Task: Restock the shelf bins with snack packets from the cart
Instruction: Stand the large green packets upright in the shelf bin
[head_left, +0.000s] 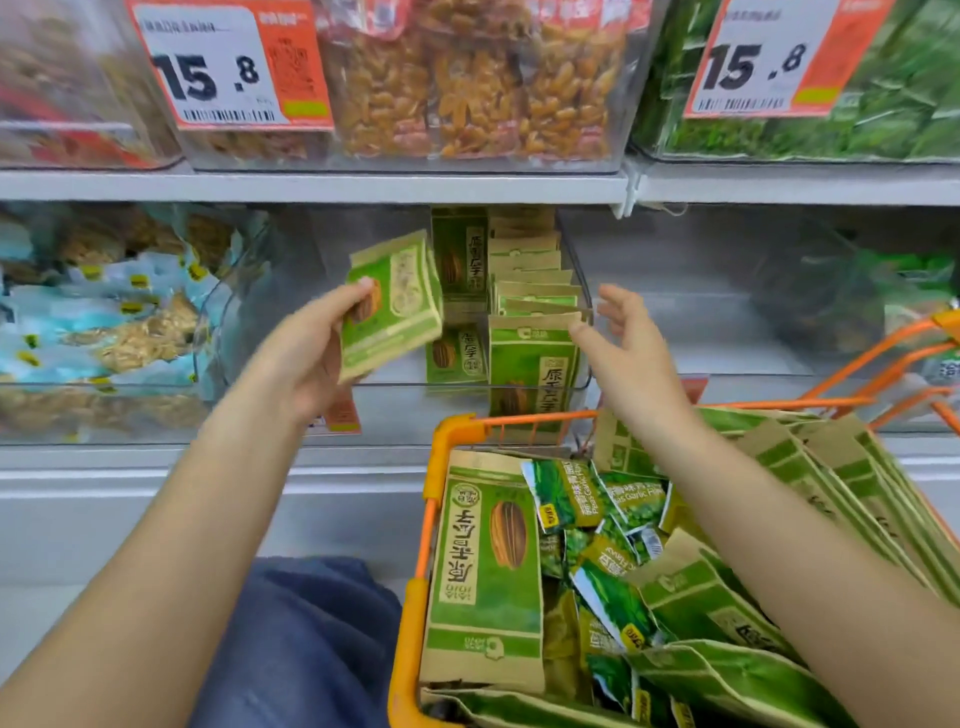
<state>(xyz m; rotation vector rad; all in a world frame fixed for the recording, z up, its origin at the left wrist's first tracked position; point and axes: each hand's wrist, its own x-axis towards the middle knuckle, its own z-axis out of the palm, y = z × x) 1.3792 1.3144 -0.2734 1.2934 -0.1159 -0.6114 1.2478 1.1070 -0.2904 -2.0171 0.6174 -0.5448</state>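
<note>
The left hand (317, 353) grips a green-and-tan snack packet (393, 306), thumb across its face and fingers behind, holding it tilted at the open front of the clear shelf bin (582, 312). The right hand (626, 338) holds nothing; its fingers are spread and relaxed, the fingertips at the top edge of the front packet in the bin's right-hand row, though whether they touch it I cannot tell.

The orange cart (415, 597) at lower right is the largest container. It is piled with more of the same green-and-tan packets (485, 566), one lying face up against its left wall, a row standing along its right side, and smaller dark-green pea packets (566, 493) heaped between them.

The clear shelf bin on the lower shelf holds upright rows of the green-and-tan packets (530, 358) toward its right side. The bin to its left (104, 322) holds pale-blue packets. On the upper shelf, the middle bin (467, 78) holds packets of golden snacks and carries a price tag (228, 62) reading 15.8.
</note>
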